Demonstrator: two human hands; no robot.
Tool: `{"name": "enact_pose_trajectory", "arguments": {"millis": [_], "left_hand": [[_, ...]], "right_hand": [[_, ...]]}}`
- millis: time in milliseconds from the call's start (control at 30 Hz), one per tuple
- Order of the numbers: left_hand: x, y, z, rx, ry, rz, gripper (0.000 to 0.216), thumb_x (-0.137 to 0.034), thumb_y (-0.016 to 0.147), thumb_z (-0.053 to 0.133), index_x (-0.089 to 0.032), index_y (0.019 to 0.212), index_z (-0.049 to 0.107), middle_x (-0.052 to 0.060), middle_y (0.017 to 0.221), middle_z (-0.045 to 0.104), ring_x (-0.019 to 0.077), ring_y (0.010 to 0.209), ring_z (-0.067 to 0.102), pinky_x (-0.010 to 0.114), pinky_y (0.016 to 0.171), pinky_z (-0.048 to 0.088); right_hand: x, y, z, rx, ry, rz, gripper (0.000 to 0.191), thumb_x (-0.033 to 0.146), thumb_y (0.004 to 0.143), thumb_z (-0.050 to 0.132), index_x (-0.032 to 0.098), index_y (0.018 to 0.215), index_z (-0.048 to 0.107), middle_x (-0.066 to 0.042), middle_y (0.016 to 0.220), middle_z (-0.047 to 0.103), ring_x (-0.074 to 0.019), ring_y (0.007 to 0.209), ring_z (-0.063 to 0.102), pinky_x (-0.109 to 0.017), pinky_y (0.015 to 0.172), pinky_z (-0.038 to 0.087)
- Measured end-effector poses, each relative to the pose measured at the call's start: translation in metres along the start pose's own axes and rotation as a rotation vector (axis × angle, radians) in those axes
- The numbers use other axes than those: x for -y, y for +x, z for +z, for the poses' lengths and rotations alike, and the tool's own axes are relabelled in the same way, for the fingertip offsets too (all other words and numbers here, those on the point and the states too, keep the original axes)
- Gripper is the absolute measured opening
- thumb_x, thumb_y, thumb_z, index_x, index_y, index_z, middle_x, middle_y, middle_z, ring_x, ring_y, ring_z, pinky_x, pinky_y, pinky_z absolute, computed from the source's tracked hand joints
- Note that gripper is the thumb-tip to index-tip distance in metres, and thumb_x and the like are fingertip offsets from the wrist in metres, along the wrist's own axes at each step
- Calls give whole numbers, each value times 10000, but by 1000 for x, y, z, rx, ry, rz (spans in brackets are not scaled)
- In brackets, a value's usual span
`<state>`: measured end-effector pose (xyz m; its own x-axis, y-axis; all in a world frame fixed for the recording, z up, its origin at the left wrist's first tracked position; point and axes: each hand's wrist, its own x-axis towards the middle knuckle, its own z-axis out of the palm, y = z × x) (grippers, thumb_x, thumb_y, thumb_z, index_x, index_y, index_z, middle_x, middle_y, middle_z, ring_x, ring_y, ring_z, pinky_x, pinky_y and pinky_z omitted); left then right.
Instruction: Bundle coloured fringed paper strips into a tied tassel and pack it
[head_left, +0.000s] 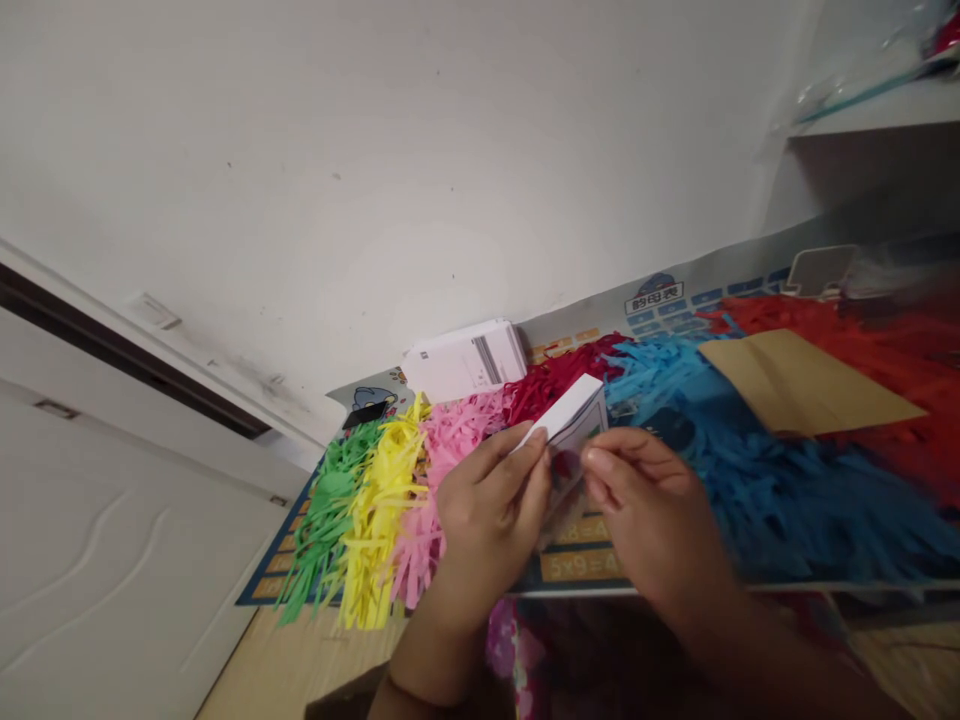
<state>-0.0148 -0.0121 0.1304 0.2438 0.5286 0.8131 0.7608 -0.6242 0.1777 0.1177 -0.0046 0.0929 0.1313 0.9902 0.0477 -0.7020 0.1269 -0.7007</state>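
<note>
Above the near edge of the table, my left hand (491, 505) pinches a folded white card (571, 408) between thumb and fingers. Its upper flap is plain white, and a dark outline with a patch of red shows on the side below. My right hand (656, 505) is closed at the card's right edge, thumb against fingertips; the exact grip there is partly hidden. Around the hands lie bundles of cut paper strips: pink (461, 425), dark red (559, 375) and blue (757, 480).
Green strips (330, 505) and yellow strips (382, 490) lie at the left, red strips (900, 370) at the right under a tan paper sheet (810, 385). A stack of white cards (465, 360) leans at the wall. The printed table mat (581, 567) shows sums. A shelf (885, 105) juts out upper right.
</note>
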Motion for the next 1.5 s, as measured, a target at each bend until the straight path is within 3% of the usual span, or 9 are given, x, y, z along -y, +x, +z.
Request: {"name": "enact_pose_trajectory", "arguments": {"millis": [267, 600, 700, 867, 1267, 1500], "left_hand": [[-3, 1, -1, 16, 9, 53, 198, -120, 887, 659, -183, 1060, 733, 64, 1032, 782, 162, 946, 746, 273, 861, 630], [-4, -1, 4, 33, 41, 58, 195, -125, 880, 675, -172, 1065, 716, 70, 1043, 776, 166, 960, 742, 272, 884, 614], [-5, -1, 3, 46, 73, 56, 262, -147, 883, 676, -187, 1142, 679, 65, 1041, 770, 175, 951, 739, 280, 871, 610], [-6, -1, -1, 130, 83, 74, 386, -148, 912, 628, -243, 1287, 623, 74, 1124, 725, 166, 979, 706, 266, 857, 587], [-19, 17, -17, 421, 331, 111, 418, -208, 947, 518, -246, 1359, 572, 63, 978, 626, 166, 772, 626, 262, 610, 485], [-16, 17, -16, 410, 269, 123, 382, -234, 968, 507, -193, 1342, 577, 77, 992, 619, 159, 785, 619, 260, 643, 491]], "right_hand": [[-4, 10, 13, -41, 57, -62, 198, 306, 629, 842, 208, 700, 685, 19, 616, 600, -96, 529, 491, -227, 509, 408], [2, 16, 14, -70, 18, -15, 267, 355, 624, 855, 182, 676, 658, 34, 543, 554, -81, 493, 473, -210, 494, 377], [4, 16, 15, -83, -22, -6, 287, 380, 631, 849, 179, 679, 650, 38, 513, 539, -84, 477, 473, -209, 485, 370], [7, 16, 15, -85, -54, 5, 328, 404, 637, 839, 178, 652, 601, 45, 478, 524, -81, 445, 469, -203, 472, 372], [12, 17, 13, -52, 40, 20, 387, 323, 609, 860, 201, 799, 546, 69, 574, 594, -76, 467, 523, -178, 467, 414], [11, 16, -4, 37, -30, 113, 467, 379, 578, 897, 190, 885, 600, 13, 755, 683, -124, 628, 640, -239, 581, 550]]}}
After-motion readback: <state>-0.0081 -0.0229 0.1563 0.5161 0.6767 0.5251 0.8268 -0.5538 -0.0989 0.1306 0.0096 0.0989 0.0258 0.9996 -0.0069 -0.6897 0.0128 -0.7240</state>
